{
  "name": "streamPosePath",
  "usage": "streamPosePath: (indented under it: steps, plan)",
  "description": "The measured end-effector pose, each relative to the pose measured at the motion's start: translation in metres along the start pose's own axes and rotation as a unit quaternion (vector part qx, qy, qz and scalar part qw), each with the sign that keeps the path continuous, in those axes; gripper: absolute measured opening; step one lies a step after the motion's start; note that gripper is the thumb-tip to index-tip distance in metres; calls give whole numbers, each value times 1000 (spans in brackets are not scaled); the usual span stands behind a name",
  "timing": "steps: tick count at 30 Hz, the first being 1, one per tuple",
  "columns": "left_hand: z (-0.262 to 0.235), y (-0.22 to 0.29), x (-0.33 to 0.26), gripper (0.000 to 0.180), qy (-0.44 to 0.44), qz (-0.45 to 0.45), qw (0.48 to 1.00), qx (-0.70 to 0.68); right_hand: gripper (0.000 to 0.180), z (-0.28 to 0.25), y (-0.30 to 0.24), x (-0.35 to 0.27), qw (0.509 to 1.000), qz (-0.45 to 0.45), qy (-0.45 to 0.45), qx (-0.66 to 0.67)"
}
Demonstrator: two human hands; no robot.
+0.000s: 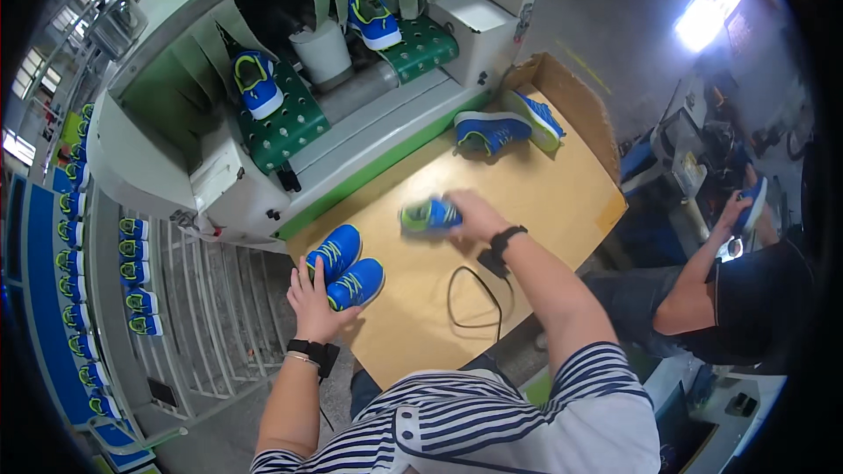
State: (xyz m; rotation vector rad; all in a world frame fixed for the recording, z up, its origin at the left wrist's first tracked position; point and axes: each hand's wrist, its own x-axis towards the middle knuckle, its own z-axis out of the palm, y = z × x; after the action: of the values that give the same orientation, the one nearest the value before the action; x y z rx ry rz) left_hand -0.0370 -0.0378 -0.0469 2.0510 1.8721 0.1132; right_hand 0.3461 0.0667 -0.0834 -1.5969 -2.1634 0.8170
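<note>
A pair of blue sneakers with yellow-green laces stands side by side at the left of the tabletop: one sneaker (337,248) is farther off, the other sneaker (357,284) nearer. My left hand (313,303) is closed around their heel ends, fingers on one side and thumb on the other. Over the middle of the table, my right hand (477,216) grips a third blue sneaker (430,216) with a yellow-green lining, smeared by motion. Farther back on the table lie a blue sneaker (493,130) and another blue sneaker (540,121) tipped on its side.
Beyond the tan tabletop (421,307) is a machine with a green perforated belt (283,127) carrying two sneakers, under hanging cloth strips. A cardboard wall (575,110) edges the table. A black cable (474,272) loops near me. Racked sneakers (134,250) stand left; a co-worker (746,298) holds a shoe at right.
</note>
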Motion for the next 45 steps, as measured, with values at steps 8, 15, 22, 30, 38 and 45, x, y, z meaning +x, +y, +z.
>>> streamPosePath:
  steps: [8, 15, 22, 30, 38, 45]
  plan:
    - [9, 1, 1, 131, 22, -9, 1000, 17, 60, -67, 48, 26, 973, 43, 222, -45]
    - [5, 1, 3, 124, 30, 7, 999, 12, 73, -91, 114, 69, 878, 338, 134, -311]
    - [-8, -18, 14, 126, -41, -39, 995, -81, 54, -42, 75, -16, 970, 147, 184, 58]
    - [4, -30, 13, 74, -61, -97, 948, -297, 38, -81, -26, -71, 903, 117, 247, 333]
    - [-10, 30, -55, 94, -132, -35, 923, -359, 36, -72, -135, -47, 917, 69, 55, 389]
    - [-48, 70, -87, 101, 13, 4, 853, -522, 63, 1, -175, -50, 895, 68, -41, 439]
